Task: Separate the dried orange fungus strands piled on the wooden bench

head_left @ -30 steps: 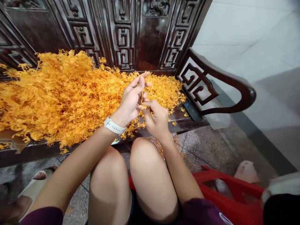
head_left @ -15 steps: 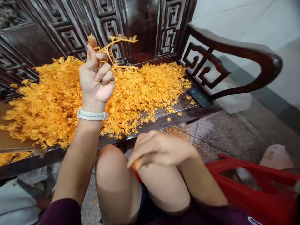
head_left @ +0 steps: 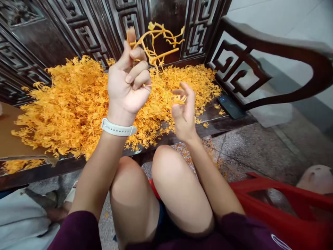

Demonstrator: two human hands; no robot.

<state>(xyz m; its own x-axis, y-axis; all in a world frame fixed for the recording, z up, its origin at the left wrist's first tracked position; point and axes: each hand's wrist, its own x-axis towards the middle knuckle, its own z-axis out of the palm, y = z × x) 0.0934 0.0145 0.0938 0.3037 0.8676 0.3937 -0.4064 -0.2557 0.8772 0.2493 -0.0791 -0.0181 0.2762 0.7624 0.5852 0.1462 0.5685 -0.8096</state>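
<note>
Raised in front of the bench back, my left hand (head_left: 130, 78) is closed on a thin branched orange plastic stem (head_left: 153, 52), pinched between thumb and index finger with its arms sticking out to the right. The other left fingers curl toward the palm, and a short orange tip pokes out beside them. My right hand (head_left: 185, 113) is held up over the right part of a large pile of small orange branched pieces (head_left: 70, 107). Its thumb and fingers are apart and slightly bent; the orange bits showing between them cannot be told from the pile behind.
The pile covers much of a dark carved wooden bench (head_left: 215, 121) with a curved armrest (head_left: 283, 45). A phone (head_left: 231, 106) lies by the armrest. Cardboard (head_left: 13, 133) is at the left, a red plastic stool (head_left: 281, 194) at the right, and another person's clothed leg (head_left: 23, 215) at lower left.
My right hand has come up from over my knee to beside the pile, its fingers now apart. The left hand and its stem appear farther right as the view shifts.
</note>
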